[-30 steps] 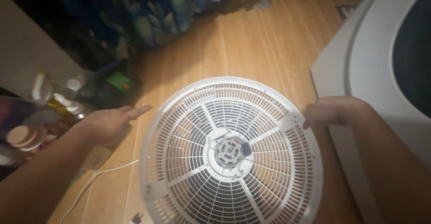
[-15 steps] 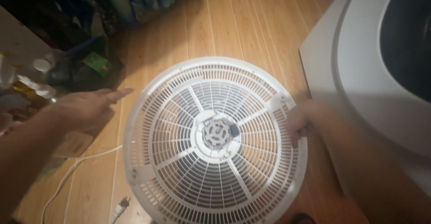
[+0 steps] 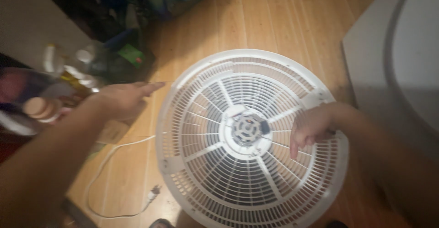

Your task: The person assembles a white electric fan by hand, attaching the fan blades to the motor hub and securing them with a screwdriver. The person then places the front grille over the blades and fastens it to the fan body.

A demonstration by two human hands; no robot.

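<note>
A round white plastic fan grille [image 3: 206, 173] faces up in the middle of the view, with the grey motor hub [image 3: 248, 129] at its centre. My right hand [image 3: 310, 126] hangs over the grille's right side, fingers curled and one finger pointing down just right of the hub; I cannot tell whether it touches the ribs. My left hand [image 3: 122, 99] hovers flat to the left of the grille's rim, fingers stretched toward it, holding nothing.
A white power cord [image 3: 112, 152] with its plug [image 3: 153, 192] lies on the wooden floor at the lower left. Bottles and jars [image 3: 68, 72] crowd the left side. A large white appliance [image 3: 402, 59] stands at the right. Dark patterned fabric lies at the top.
My right hand has left the grille's right rim and moved inward over the ribs toward the hub. The left hand stays flat beside the rim. The view has shifted, so the fan sits further right.
</note>
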